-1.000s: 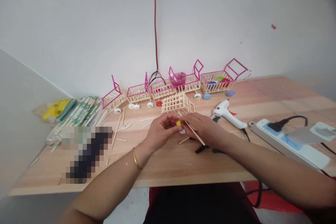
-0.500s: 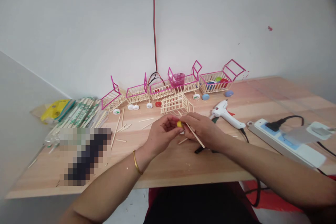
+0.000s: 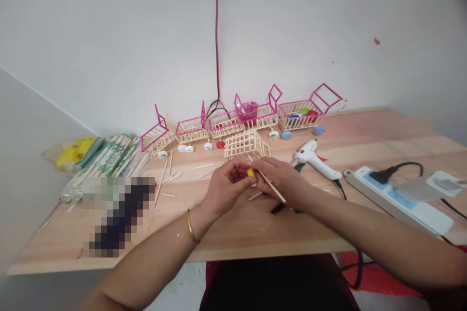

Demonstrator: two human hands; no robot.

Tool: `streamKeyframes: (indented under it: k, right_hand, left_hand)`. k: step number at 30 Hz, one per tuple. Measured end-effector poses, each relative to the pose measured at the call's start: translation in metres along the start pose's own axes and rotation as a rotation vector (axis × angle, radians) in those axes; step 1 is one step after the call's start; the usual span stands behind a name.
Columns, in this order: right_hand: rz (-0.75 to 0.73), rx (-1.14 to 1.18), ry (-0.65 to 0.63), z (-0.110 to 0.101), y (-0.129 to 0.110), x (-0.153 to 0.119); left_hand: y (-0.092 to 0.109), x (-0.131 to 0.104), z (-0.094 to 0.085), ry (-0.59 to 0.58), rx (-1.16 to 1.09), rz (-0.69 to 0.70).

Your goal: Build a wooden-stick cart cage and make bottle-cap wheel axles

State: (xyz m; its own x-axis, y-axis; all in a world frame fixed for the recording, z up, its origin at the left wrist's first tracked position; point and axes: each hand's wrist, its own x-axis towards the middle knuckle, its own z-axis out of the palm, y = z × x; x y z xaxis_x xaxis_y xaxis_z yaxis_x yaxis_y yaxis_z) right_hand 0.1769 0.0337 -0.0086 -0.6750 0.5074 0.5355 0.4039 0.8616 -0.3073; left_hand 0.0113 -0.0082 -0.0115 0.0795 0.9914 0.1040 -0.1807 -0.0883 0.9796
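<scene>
One small yellow cap [image 3: 251, 172] sits in the pinched grip of the left hand [image 3: 226, 184], above the table [image 3: 233, 243], inward from its near edge. The right hand [image 3: 282, 179] has its grip closed around a thin wooden stick [image 3: 273, 189], slanting toward that edge. A slatted stick basket [image 3: 241, 145] lies beyond, nearer the far edge.

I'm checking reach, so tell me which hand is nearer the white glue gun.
Right. The right hand is just left of the white glue gun; the left hand is farther left, beyond the right hand.
</scene>
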Motion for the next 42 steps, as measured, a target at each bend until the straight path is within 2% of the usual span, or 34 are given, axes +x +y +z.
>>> streamKeyframes:
  k: [4, 8, 12, 19, 28, 32, 42]
  right_hand:
    - [-0.005, -0.005, 0.007, 0.001, 0.002, -0.001]
    - [-0.033, 0.013, 0.077, 0.004, 0.003, 0.0]
    - [-0.076, 0.034, 0.121, 0.001, 0.001, 0.002]
    - [-0.038, 0.13, -0.011, -0.015, -0.002, 0.004]
    - [0.032, 0.109, -0.084, -0.012, 0.003, -0.002]
    - [0.03, 0.076, -0.086, -0.01, 0.003, -0.004]
    - [0.029, 0.005, -0.088, -0.004, 0.0, -0.003]
  left_hand:
    - [0.0, 0.0, 0.001, 0.01, 0.002, 0.0]
    - [-0.001, 0.001, 0.0, 0.034, -0.015, -0.011]
    - [-0.003, 0.003, -0.003, -0.03, -0.087, -0.045]
    - [-0.01, 0.007, -0.009, -0.081, -0.235, -0.137]
    - [-0.012, 0.007, -0.009, -0.071, -0.147, -0.197]
    - [-0.011, 0.005, -0.008, -0.085, -0.09, -0.19]
    - [-0.008, 0.001, -0.002, -0.051, -0.105, -0.209]
